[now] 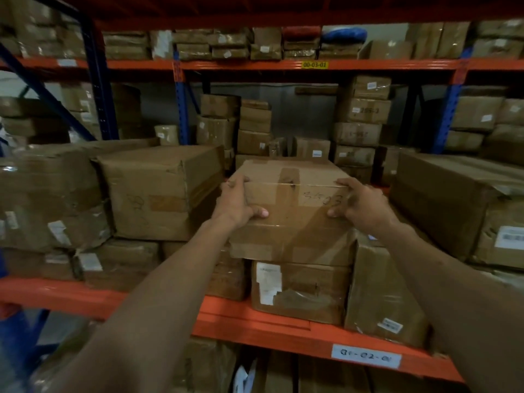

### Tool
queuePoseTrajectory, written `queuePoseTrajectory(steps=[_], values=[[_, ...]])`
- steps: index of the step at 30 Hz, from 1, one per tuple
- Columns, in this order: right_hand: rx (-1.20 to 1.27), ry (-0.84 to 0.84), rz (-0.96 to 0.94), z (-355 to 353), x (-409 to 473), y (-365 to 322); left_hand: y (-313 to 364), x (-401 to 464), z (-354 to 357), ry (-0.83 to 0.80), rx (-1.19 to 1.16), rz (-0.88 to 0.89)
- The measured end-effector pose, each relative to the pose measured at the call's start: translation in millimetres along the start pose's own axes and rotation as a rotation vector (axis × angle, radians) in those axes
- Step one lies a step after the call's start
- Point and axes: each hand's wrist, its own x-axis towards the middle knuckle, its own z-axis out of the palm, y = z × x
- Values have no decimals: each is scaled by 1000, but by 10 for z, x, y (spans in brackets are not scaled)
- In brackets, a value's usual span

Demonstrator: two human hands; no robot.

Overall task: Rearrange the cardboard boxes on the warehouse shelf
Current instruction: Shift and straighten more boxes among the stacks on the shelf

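A taped cardboard box (292,211) with handwritten numbers on its front sits in the middle of the shelf, on top of a lower box (300,290) with a torn white label. My left hand (238,202) grips its left front corner, thumb on the front face and fingers over the top edge. My right hand (357,204) clasps its right front corner the same way. Both forearms reach up from the bottom of the view.
A big dented box (158,194) stands just left of the held one, and a long box (459,205) lies to the right. An upright box (382,293) leans beside the lower box. The orange shelf beam (255,327) runs across below. Stacks of boxes (360,123) fill the rack behind.
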Motion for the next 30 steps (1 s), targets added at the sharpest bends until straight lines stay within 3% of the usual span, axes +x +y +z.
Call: queuePoseTrajectory(steps=[3,6,8,12,14,16,18,21,23,28,30], values=[[22,-58,12,-66,-34,-148,-190,85,-125,-115,1,76],[-313,-110,59,-188,55,-326,-423,139,-378,-273,-27,169],[-461,1,-10,-133,173,-581,-622,133,-615,-91,-79,217],[-349,122,-281,388,401,-1413,-1219,205,-1050,570,-109,136],[-431,79,-458,751,491,-1940,-1565,233,-1247,646,-150,-26],[-504,10,-636,1116,505,-2453,-1916,275,-1395,565,-143,-180],[-569,-38,-768,1491,462,-2865,-2236,274,-1498,366,-110,-248],[-890,-59,-976,1989,402,-3293,-2653,287,-1538,67,-48,-225],[-1036,-119,-981,2201,429,-3424,-2824,308,-1502,-30,22,-185],[-847,-169,-833,2268,538,-3372,-2850,421,-1347,3,-295,-321],[-810,-172,-830,2242,551,-3302,-2799,469,-1277,37,-289,-368]])
